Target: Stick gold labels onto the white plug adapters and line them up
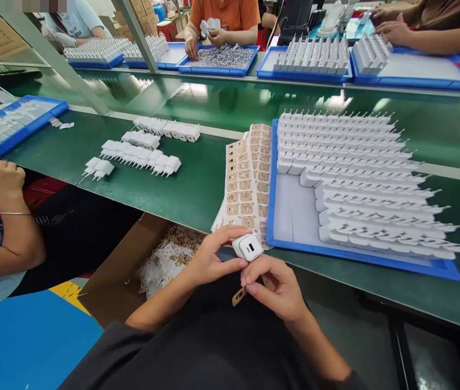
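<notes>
My left hand [212, 255] is closed round a white USB charger [248, 247], thumb below and fingers above, its face with a dark port turned up. Just right of it, my right hand [275, 286] pinches a small tan sticker [238, 296] with dark cutouts between thumb and forefinger. The sticker hangs below the charger, apart from its face. Beyond my hands, sheets of tan stickers [238, 181] lie stacked on the green bench. Their right edge meets a blue tray [271, 216] holding many white chargers [352, 179] in rows, pins pointing up and right.
More chargers [140, 154] lie in rows on the bench to the left. Below its edge stands a cardboard box [108, 287] with discarded backing sheets. A co-worker's arm [11, 216] is at far left. Across the green belt [214, 100], other people work beside blue trays [307, 76].
</notes>
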The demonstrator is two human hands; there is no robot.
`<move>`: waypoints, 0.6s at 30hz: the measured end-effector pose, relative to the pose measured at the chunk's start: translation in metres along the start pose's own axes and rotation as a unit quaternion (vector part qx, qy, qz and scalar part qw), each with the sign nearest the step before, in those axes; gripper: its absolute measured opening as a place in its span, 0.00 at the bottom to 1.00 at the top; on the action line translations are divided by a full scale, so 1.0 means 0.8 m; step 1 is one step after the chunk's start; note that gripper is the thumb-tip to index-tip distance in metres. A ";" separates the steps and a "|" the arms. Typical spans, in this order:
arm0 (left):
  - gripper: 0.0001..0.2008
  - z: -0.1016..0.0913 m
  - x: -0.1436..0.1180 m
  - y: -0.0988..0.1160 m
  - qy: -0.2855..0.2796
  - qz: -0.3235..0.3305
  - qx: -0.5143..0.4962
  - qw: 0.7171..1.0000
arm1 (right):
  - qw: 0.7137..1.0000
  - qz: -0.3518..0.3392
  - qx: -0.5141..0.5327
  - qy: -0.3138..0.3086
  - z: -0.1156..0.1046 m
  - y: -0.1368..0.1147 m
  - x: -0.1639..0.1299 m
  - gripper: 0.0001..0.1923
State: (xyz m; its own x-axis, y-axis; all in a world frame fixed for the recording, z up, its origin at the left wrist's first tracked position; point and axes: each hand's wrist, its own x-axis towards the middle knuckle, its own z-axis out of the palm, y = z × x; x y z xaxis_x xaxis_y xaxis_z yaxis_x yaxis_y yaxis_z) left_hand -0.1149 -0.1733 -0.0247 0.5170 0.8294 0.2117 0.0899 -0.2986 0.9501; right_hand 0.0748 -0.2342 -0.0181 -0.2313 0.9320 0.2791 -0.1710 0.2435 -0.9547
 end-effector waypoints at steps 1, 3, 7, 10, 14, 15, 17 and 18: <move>0.26 0.000 0.000 0.000 0.007 0.006 0.011 1.000 | 1.000 0.008 0.022 -0.007 -0.001 -0.004 -0.001 0.06; 0.25 0.001 0.000 -0.001 0.023 0.023 0.020 0.999 | 0.998 0.019 0.058 -0.013 -0.005 -0.012 -0.003 0.05; 0.24 0.003 -0.004 -0.001 0.012 0.078 0.018 0.997 | 0.994 0.023 0.050 0.089 -0.012 -0.025 -0.003 0.02; 0.24 0.003 -0.005 0.001 -0.011 0.089 0.028 0.996 | 0.980 0.056 -0.004 0.190 -0.013 -0.028 0.003 0.01; 0.25 0.002 -0.004 0.002 -0.019 0.097 0.038 0.994 | 0.977 0.083 -0.004 0.198 -0.010 -0.028 0.014 0.00; 0.25 0.001 -0.004 0.002 -0.019 0.101 0.039 0.994 | 0.977 0.084 0.001 0.196 -0.009 -0.028 0.016 0.01; 0.25 0.001 -0.004 0.002 -0.017 0.109 0.044 0.993 | 0.977 0.086 0.004 0.196 -0.007 -0.027 0.016 0.01; 0.25 0.000 -0.004 0.002 -0.017 0.110 0.049 0.993 | 0.977 0.088 0.001 0.197 -0.007 -0.027 0.016 0.01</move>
State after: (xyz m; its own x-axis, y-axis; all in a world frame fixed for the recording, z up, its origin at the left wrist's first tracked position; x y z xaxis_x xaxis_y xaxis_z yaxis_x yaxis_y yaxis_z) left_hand -0.1163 -0.1766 -0.0243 0.5619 0.7227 0.4024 0.0523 -0.5165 0.8547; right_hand 0.0805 -0.2259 0.0054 0.1287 0.9904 0.0497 -0.1632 0.0706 -0.9841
